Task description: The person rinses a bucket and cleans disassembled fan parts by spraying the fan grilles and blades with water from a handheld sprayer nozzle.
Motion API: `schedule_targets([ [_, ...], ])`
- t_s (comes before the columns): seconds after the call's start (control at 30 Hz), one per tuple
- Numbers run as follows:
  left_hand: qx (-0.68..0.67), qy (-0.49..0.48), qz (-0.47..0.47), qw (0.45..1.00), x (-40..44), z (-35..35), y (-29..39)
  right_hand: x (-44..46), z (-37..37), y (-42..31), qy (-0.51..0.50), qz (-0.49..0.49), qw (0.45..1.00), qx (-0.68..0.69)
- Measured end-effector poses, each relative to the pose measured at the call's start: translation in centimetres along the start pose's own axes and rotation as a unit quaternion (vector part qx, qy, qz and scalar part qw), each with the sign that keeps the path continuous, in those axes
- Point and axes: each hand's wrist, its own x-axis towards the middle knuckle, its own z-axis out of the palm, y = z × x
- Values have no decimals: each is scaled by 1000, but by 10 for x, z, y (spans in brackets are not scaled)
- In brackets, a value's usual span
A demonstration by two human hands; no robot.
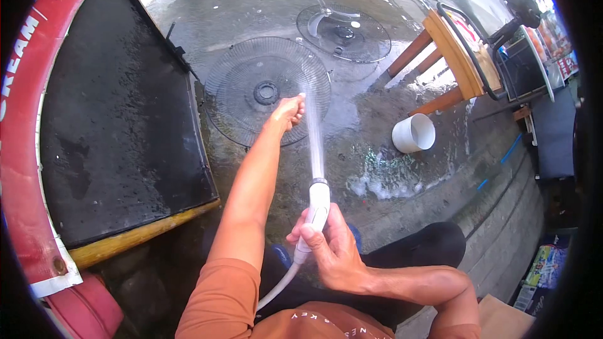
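Observation:
My right hand (336, 254) is wrapped round a white handheld shower head (319, 204), its hose running down toward my lap. Water sprays from it, away from me, past my left hand (289, 113). That hand is stretched forward with its fingers curled closed, over the near part of a round black fan grille (242, 75) on the wet ground. Whether the curled fingers hold anything small is hidden. Farther off lies a second fan grille (370, 41), with a fan blade (320, 19) on it.
A white bucket (413, 133) stands at right beside soap suds (392, 176). Behind it is a wooden table (461, 63) bearing a black-framed object. A wet black panel (116, 125) with a red lettered border (22, 125) rises close on the left.

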Motion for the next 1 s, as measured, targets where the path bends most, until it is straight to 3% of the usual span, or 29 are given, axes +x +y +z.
schedule_targets([
  [0.07, 10, -1, 34, 999, -12, 31, 1, -3, -1, 1, 10, -13, 1000, 21],
  [0.17, -85, -113, 83, 987, -11, 61, -4, -6, -2, 1, 23, -21, 998, 51],
  [0.37, -106, -68, 152, 980, 22, 66, -13, -4, -6, -4, 19, -45, 997, 54],
  [0.47, -89, -25, 148, 985, 16, 52, -9, -4, -7, -4, 25, -56, 997, 53],
  [0.77, -109, -21, 143, 983, -6, 31, 0, 2, -6, -11, 26, -44, 998, 44],
  [0.87, -84, -61, 93, 990, -14, 33, 11, 3, -2, -7, -7, -41, 995, 89],
  [1.0, -262, -123, 148, 945, 10, 28, 9, 2, 4, -8, -36, -60, 995, 71],
])
